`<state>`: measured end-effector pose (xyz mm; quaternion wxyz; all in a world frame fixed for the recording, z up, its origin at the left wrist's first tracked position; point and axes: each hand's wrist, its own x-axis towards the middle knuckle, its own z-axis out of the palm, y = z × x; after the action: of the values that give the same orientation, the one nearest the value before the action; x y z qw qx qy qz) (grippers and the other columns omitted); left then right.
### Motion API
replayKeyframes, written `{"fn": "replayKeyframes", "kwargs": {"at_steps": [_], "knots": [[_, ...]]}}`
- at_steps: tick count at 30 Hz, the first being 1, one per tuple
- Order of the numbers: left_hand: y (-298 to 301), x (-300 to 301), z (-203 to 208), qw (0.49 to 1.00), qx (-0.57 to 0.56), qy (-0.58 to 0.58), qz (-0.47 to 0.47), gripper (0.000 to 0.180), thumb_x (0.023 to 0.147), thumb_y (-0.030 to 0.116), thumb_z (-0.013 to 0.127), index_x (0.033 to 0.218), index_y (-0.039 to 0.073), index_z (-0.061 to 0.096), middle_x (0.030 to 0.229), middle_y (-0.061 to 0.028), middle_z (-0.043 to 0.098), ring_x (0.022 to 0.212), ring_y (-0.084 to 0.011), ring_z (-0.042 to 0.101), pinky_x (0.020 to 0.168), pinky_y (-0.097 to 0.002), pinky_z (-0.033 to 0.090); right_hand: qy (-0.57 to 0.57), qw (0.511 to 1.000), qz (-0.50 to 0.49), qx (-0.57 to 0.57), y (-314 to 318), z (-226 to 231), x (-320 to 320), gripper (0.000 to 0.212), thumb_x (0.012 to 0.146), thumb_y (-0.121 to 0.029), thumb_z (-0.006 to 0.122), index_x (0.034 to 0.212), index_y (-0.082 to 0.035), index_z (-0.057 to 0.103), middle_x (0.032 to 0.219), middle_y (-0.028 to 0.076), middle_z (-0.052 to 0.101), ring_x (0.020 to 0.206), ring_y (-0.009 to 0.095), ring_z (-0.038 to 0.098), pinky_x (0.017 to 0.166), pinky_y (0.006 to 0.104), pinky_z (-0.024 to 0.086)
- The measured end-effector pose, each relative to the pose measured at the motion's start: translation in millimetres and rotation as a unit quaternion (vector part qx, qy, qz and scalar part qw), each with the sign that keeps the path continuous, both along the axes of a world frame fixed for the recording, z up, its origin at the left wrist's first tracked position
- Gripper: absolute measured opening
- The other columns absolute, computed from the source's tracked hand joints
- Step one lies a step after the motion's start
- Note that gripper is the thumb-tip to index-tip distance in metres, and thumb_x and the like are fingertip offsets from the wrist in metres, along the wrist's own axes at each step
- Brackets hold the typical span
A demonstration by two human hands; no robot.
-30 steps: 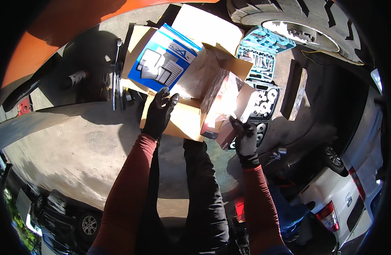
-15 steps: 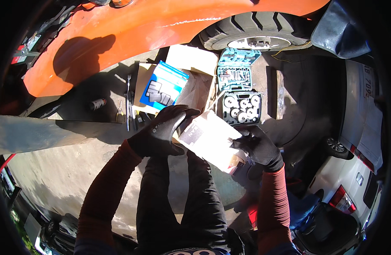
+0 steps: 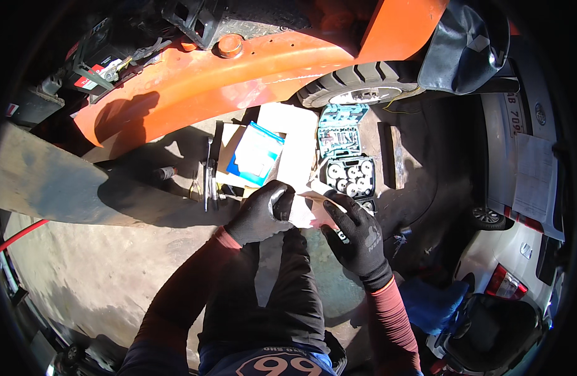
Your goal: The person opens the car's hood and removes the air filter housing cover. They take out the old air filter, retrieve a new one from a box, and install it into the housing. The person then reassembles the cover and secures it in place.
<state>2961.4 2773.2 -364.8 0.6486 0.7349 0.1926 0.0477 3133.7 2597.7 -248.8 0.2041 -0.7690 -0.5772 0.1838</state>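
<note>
Both my hands wear black gloves and hold a small pale carton (image 3: 306, 210) between them at waist height. My left hand (image 3: 258, 213) grips its left end, and my right hand (image 3: 357, 235) holds its right side with fingers spread along it. Below the carton, on the ground, lies an opened cardboard box (image 3: 288, 153) with a blue and white package (image 3: 256, 153) on it. What the carton holds is hidden.
An open socket set case (image 3: 346, 156) lies right of the cardboard. Long hand tools (image 3: 209, 175) lie left of it on the concrete. An orange vehicle body (image 3: 251, 69) and a tyre (image 3: 357, 84) stand ahead. A white car (image 3: 520, 250) is parked at the right.
My view has tilted up, showing more of the orange vehicle. Both hands lifted the small carton off the cardboard box and brought it closer to my body.
</note>
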Motion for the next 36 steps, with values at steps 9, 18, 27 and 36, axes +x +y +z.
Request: {"fn": "replayKeyframes", "kwargs": {"at_steps": [9, 18, 27, 36], "knots": [[12.7, -54.5, 11.0, 0.999, -0.005, 0.018, -0.049, 0.069, 0.072, 0.021, 0.092, 0.129, -0.001, 0.059, 0.115, -0.0184, 0.068, 0.106, -0.0286, 0.068, 0.094, -0.0382, 0.054, 0.076, 0.992, -0.014, 0.100, 11.0, -3.9, -39.6, 0.011, 0.094, -0.008, 0.066, 0.103, -0.002, 0.068, 0.111, 0.018, 0.066, 0.106, 0.036, 0.064, 0.085, 0.0464, 0.052], [-45.7, -75.3, -59.3, 0.988, 0.086, 0.011, -0.131, 0.063, 0.072, 0.020, 0.079, 0.130, 0.006, 0.060, 0.116, -0.0185, 0.068, 0.107, -0.0366, 0.067, 0.092, -0.0449, 0.054, -0.070, 0.961, -0.219, 0.155, -25.2, 85.5, -3.1, 0.018, 0.097, 0.000, 0.057, 0.112, 0.007, 0.062, 0.108, 0.019, 0.067, 0.094, 0.034, 0.066, 0.084, 0.0385, 0.053], [-62.8, -127.1, -143.2, 0.956, 0.010, 0.293, 0.021, 0.043, 0.068, 0.018, 0.082, 0.100, 0.002, 0.059, 0.088, -0.0177, 0.065, 0.087, -0.0387, 0.067, 0.073, -0.0463, 0.053, -0.649, 0.718, -0.213, 0.129, -106.3, 220.5, 97.7, 0.039, 0.099, -0.014, 0.068, 0.135, -0.004, 0.057, 0.125, 0.018, 0.068, 0.111, 0.036, 0.069, 0.095, 0.0442, 0.057], [-53.7, -45.1, -230.4, 0.945, -0.170, 0.238, 0.147, 0.087, 0.080, 0.039, 0.090, 0.140, -0.003, 0.044, 0.124, -0.0179, 0.067, 0.106, -0.0257, 0.067, 0.092, -0.0373, 0.055, -0.570, 0.787, -0.231, 0.042, -112.6, 190.3, 80.5, 0.036, 0.100, -0.009, 0.057, 0.136, -0.005, 0.058, 0.128, 0.019, 0.067, 0.118, 0.036, 0.067, 0.102, 0.0452, 0.055]]}}
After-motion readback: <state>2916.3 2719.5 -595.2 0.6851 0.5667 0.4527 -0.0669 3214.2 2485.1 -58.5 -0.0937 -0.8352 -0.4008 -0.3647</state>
